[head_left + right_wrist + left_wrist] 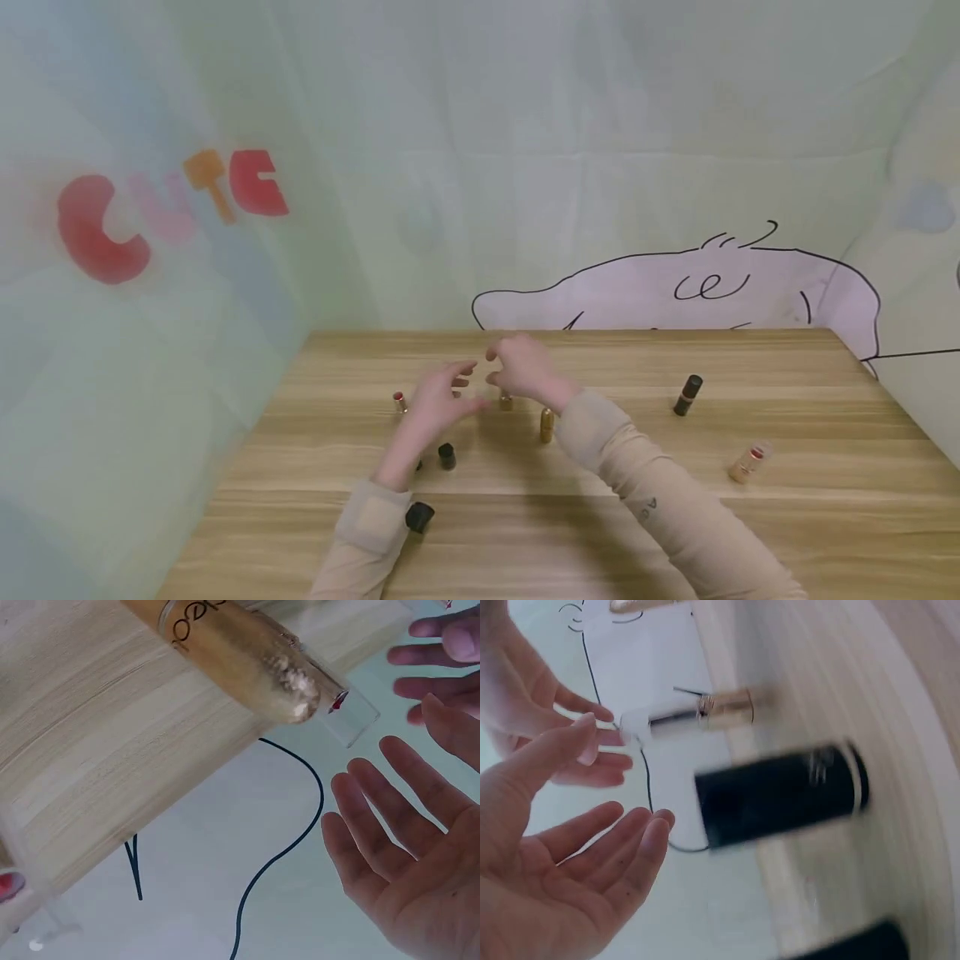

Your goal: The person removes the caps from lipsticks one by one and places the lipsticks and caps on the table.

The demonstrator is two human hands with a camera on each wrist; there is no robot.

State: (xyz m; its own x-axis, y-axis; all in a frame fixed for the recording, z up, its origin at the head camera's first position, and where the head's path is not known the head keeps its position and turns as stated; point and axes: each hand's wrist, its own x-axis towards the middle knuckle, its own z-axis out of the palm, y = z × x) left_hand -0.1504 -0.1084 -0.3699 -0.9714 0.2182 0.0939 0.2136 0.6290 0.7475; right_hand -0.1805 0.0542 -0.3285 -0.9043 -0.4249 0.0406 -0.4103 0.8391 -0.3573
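Observation:
Above the middle of the table, my left hand [437, 402] and right hand [525, 367] face each other, fingers apart and relaxed. Neither holds anything. Below the right hand stands a small gold lipstick [506, 402], partly covered by it in the head view; its clear cap and red tip [341, 701] show in the right wrist view. Closer to the right wrist is a gold bullet-shaped tube [547, 426]. A lipstick with a red top [400, 402] stands left of the left hand. Near the left forearm are a short black tube [447, 456] and a larger black tube [419, 517].
Over on the right of the wooden table [600, 542] stand a tall black tube [687, 395] and a clear-capped lipstick [746, 464] with a red tip. Another small dark item is mostly hidden by the left forearm. A printed curtain [420, 208] hangs behind the table.

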